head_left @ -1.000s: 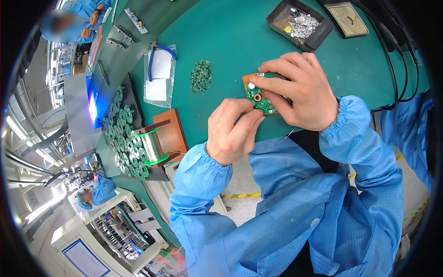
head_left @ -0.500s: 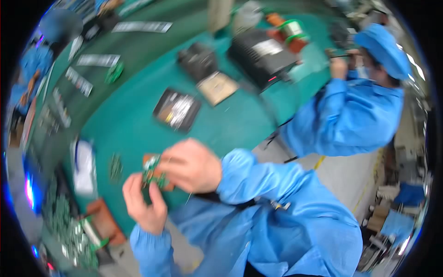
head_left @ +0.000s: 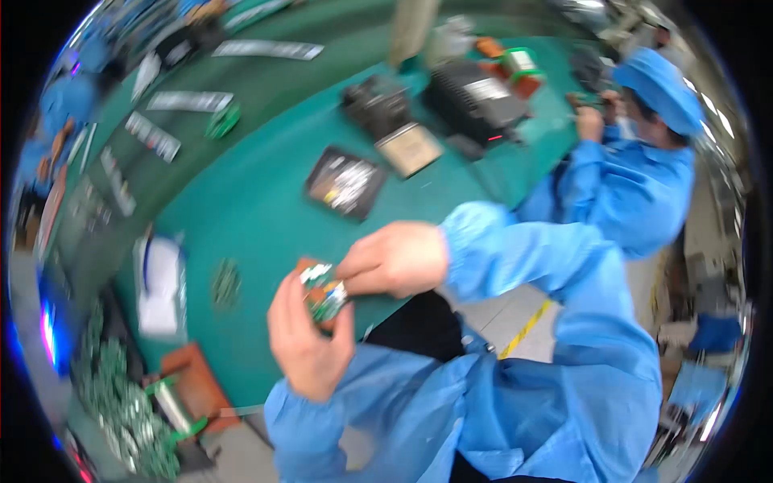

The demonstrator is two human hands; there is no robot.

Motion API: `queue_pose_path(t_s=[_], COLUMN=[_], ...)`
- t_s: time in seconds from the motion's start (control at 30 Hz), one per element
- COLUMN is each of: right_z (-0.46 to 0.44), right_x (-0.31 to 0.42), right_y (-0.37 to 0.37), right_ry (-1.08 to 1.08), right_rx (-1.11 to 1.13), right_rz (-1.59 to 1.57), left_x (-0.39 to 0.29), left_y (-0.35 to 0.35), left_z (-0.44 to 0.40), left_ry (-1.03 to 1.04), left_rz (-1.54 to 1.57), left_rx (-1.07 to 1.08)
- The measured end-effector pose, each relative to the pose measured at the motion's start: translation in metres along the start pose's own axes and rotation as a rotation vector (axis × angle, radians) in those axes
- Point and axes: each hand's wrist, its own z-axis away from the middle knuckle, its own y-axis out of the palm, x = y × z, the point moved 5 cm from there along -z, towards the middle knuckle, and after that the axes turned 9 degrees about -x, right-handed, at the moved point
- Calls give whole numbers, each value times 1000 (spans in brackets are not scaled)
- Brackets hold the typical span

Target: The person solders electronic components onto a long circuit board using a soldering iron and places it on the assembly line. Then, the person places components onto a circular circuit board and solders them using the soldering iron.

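A small green circuit board (head_left: 324, 299) with shiny and orange parts is between my hands, over the near edge of the green table. My left hand (head_left: 310, 342) grips it from the left, thumb on the near side and fingers behind. From the right, my right hand (head_left: 398, 256) has its fingers closed at the board's edge; blur hides the exact fingertip contact. An orange-brown piece (head_left: 304, 264) shows behind the board. Beyond my hands lies a black tray (head_left: 318, 181) with small metallic parts in it.
Behind the tray are a tan pad (head_left: 409, 150) and a black box-shaped device (head_left: 475, 101). Green boards (head_left: 121, 402) are heaped at lower left, near a solder-like spool (head_left: 171, 406). A white packet (head_left: 161, 294) lies left. A co-worker (head_left: 636, 177) sits at right.
The view has shifted, so both hands and the board appear further right. My right hand has drawn back from over the board to its right edge. My left hand keeps its grip.
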Motion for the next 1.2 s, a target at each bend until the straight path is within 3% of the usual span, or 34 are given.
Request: queue_pose_path(t_s=[0.23,0.57,0.83,1.07,1.2], right_z=[-16,-9,4,18,30], right_x=[-8,-12,-12,-8,-6], right_y=[-2,5,12,12,6], right_ry=[-50,90,220,179,309], right_rx=[-59,-183,-351,-468,-629], right_rz=[-119,-133,-157,-150,-192], left_x=[11,12,7,-1,-9], left_y=[3,7,10,9,11], left_z=[0,-2,-1,-5,-2], left_ry=[-72,-62,-31,-72,-88], left_rz=[47,41,-2,-44,-77], left_rx=[-2,21,49,80,34])
